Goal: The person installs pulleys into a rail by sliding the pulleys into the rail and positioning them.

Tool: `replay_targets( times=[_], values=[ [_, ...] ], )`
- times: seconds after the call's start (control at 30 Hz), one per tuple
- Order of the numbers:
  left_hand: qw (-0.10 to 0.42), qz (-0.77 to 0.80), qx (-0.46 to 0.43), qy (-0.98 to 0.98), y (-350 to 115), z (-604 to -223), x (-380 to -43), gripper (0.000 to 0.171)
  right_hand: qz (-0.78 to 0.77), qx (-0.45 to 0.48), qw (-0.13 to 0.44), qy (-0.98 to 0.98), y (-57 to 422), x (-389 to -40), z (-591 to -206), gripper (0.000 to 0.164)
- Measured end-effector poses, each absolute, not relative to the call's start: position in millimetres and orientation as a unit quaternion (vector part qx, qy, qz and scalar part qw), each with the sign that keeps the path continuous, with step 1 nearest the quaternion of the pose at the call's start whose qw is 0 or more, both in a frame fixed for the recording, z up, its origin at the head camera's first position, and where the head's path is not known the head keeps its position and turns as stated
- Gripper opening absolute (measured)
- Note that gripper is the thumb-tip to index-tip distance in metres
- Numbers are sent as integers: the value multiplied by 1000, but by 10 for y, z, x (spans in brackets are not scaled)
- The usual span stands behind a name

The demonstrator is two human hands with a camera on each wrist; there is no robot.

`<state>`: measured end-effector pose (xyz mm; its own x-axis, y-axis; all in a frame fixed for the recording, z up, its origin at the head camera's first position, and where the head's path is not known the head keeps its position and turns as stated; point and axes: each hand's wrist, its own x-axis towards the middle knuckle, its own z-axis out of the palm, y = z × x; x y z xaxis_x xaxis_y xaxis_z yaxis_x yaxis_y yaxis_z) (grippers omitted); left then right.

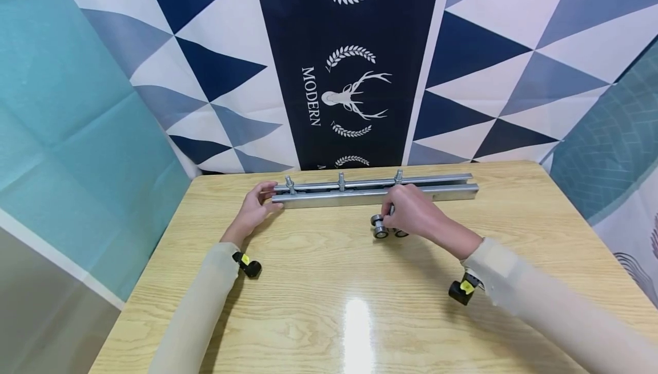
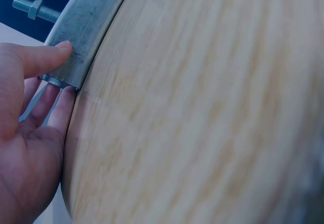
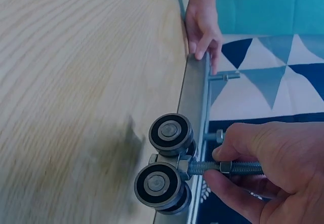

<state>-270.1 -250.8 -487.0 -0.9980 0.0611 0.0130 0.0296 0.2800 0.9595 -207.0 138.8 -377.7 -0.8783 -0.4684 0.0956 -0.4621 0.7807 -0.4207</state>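
A long metal track (image 1: 354,197) lies across the far part of the table, its slot facing up. Threaded bolts stand up from the slot: one near the left end (image 1: 290,184), one at the middle (image 1: 341,182), one further right (image 1: 398,176). With thumb on the front face and fingers round the end, my left hand (image 1: 253,208) holds the track's left end. My right hand (image 1: 411,209) pinches the threaded bolt (image 3: 202,168) of a roller trolley (image 3: 164,163) between thumb and fingers. Dark-faced wheels (image 3: 171,131) show on the trolley, which is in front of the track.
The light wood table (image 1: 308,282) extends toward me in front of the track. Behind it hangs a patterned cloth (image 1: 354,77) close to the table's back edge. A teal cloth (image 1: 77,134) hangs on the left side. Each wrist carries a small black camera (image 1: 462,291).
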Motion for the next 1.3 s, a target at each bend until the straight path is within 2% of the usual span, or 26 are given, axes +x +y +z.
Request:
replay_targets(
  times=[0.37,1.3],
  values=[
    [10,600,30,799,-2499,-4874,-2706,63,-205,-265,-26,942,1619,-2162,-3705,19],
    [7,591,27,806,-2496,-4854,-2682,63,-139,-220,-48,964,2365,-2638,-3493,14]
  ],
)
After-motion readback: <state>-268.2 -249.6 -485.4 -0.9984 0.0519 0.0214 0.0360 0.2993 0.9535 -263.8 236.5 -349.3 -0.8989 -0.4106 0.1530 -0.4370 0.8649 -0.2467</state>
